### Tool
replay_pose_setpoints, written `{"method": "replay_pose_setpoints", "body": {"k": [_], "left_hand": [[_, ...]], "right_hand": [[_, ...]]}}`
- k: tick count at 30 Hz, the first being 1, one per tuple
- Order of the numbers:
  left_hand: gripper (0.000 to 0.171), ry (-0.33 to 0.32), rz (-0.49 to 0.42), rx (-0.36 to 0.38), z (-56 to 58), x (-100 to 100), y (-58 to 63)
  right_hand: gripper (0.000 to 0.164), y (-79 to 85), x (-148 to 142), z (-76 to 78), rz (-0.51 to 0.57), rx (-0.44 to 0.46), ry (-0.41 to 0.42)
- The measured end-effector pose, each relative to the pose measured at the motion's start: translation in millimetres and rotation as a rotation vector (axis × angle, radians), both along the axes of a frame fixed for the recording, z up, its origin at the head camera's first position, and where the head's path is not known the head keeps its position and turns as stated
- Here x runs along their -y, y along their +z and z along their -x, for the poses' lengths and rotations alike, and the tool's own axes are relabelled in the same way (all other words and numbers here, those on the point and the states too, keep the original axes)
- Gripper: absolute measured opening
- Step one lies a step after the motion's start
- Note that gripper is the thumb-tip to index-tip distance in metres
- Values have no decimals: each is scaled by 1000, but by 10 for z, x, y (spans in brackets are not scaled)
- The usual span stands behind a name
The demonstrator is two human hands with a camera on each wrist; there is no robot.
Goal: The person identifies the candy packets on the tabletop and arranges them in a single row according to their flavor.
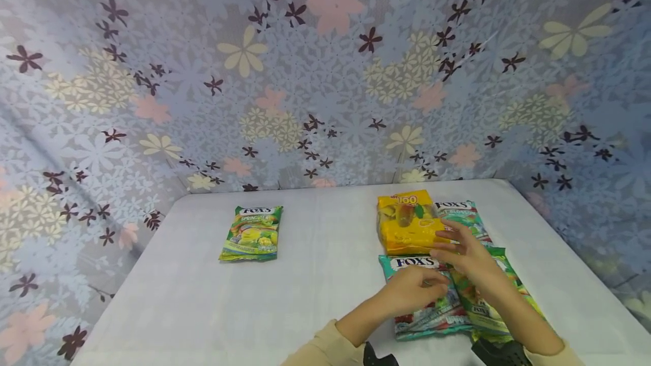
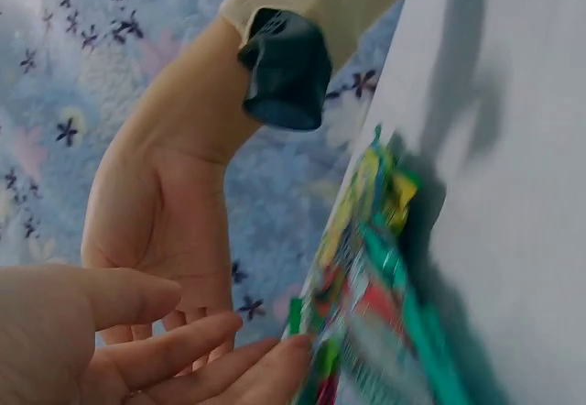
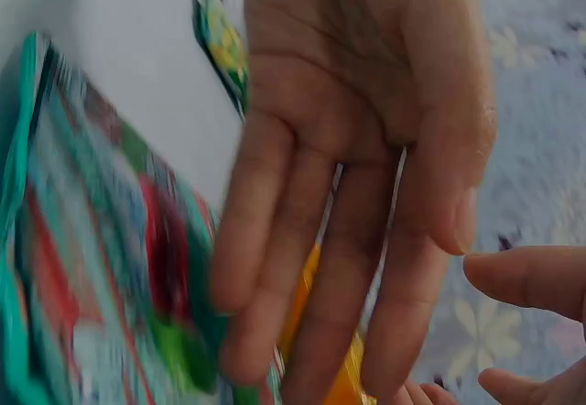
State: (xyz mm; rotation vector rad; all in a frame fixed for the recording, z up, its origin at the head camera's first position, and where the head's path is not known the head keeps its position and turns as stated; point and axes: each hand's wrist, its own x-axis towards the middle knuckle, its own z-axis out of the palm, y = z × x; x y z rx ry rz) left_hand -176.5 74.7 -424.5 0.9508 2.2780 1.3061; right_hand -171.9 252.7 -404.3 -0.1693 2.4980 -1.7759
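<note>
Yellow pack: (image 1: 399, 236) right of centre in the frame; bright yellow, glossy, fruit pictured in its middle, "100" lettered across the top; long axis nearly upright in the frame, tilted slightly, lettered end toward the upper edge
Front bag: (image 1: 432, 318) lower right of the frame, just below the yellow pack; teal edges, red and dark print, white "FOX'S" panel; long axis leans from upper left to lower right, panel end uppermost
Green bag: (image 1: 475, 304) lower right, just beside the front bag and partly behind the right arm; green and yellow, its long axis slanting down to the right
Rear bag: (image 1: 463, 216) right of the yellow pack; teal, "FOX'S" at its upper end, long axis slanting down to the right
Spring Tea bag: (image 1: 252, 234) left of centre, well apart from the others; green and yellow, title end up, lower end slightly leftward
Left hand: (image 1: 414, 290) over the front bag; fingers loosely bent, thumb apart from them; contact, cannot tell
Right hand: (image 1: 470, 256) by the yellow pack's lower right; fingers extended, slightly apart, clamped on nothing; contact, cannot tell
Table: (image 1: 315, 304) white, under all five
</note>
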Motion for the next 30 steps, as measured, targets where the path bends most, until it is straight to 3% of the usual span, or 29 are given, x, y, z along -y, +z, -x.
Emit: {"method": "replay_pose_setpoints", "body": {"k": [4, 8, 13, 17, 21, 23, 25, 28, 30], "left_hand": [[26, 9, 32, -25, -55, -223, -38], [26, 49, 65, -71, -78, -382, -74], [24, 113, 136, -121, -107, -424, -83], [23, 105, 174, -111, -133, -434, -54], [36, 109, 214, 11, -179, -504, -12], [30, 125, 215, 97, -192, -540, -5], [23, 150, 192, 174, -191, -564, 3], [39, 202, 111, 306, -171, -591, -2], [35, 242, 34, 401, -161, -609, -9]], "right_hand": [[80, -42, -228, -64, -52, 8, -40], [84, -75, -504, -132, -170, 16, -83], [92, -69, -863, -199, -259, 105, -138], [93, -106, -1082, -224, -278, 184, -123], [91, -178, -1240, -238, -310, 273, -74], [90, -222, -1293, -241, -318, 318, -55], [91, -268, -1330, -242, -319, 359, -41], [92, -324, -1363, -236, -318, 406, -29], [91, -353, -1375, -228, -324, 424, -29]]}}
